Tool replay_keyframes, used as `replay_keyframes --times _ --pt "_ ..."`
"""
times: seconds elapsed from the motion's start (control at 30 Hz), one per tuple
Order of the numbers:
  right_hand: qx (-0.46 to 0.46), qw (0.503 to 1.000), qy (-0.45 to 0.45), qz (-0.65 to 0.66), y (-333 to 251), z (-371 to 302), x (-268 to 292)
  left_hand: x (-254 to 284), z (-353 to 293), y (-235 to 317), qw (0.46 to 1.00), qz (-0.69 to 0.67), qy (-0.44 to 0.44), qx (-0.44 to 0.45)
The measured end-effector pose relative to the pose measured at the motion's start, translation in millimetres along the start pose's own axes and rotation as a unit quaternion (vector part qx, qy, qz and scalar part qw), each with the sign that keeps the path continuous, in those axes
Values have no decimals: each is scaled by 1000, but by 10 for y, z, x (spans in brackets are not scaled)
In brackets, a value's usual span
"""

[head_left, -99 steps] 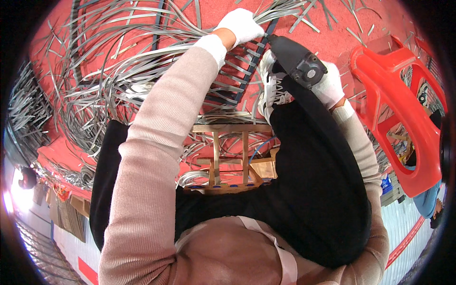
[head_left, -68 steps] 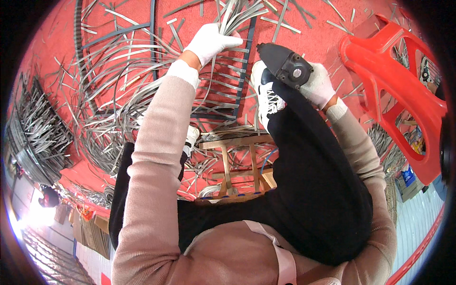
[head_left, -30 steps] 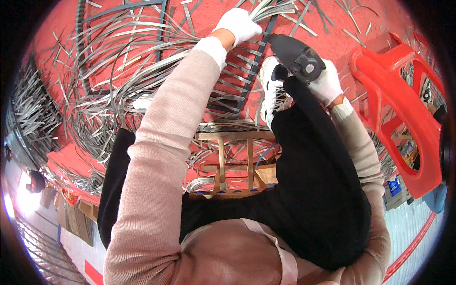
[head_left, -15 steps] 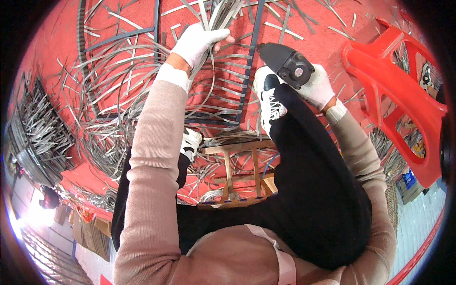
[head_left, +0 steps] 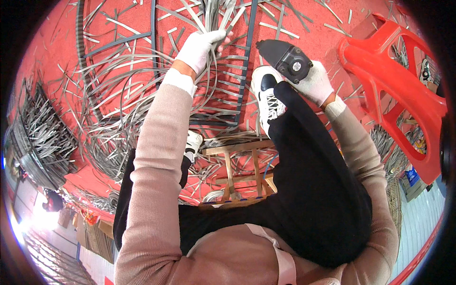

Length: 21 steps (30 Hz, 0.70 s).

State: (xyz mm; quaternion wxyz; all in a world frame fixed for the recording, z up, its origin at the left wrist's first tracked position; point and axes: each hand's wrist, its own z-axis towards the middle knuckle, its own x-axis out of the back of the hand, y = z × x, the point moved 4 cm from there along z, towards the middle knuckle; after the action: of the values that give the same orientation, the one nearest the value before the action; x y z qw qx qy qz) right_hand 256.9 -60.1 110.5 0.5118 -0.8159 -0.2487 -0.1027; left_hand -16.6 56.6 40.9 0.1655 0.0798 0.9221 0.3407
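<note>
Currently, the white-gloved left hand (head_left: 198,51) grasps a loose bundle of flat grey strips (head_left: 216,16) over a dark, straight-barred metal frame (head_left: 244,71); just right of that frame, the white-gloved right hand (head_left: 314,84) grips a black, taper-nosed tool (head_left: 280,56), with a red plastic stool (head_left: 380,71) farther right.

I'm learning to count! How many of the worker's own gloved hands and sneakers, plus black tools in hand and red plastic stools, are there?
Gloved hands: 2
Sneakers: 2
Black tool: 1
Red plastic stool: 1
Total: 6
</note>
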Motion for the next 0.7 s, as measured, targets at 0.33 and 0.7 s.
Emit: replay_keyframes --times 0.33,0.7 --pt "4 998 12 -56 -18 36 4 -115 -27 6 999 22 -27 28" --pt "74 982 -4 -172 -97 180 54 -173 384 73 935 351 -27 -45"
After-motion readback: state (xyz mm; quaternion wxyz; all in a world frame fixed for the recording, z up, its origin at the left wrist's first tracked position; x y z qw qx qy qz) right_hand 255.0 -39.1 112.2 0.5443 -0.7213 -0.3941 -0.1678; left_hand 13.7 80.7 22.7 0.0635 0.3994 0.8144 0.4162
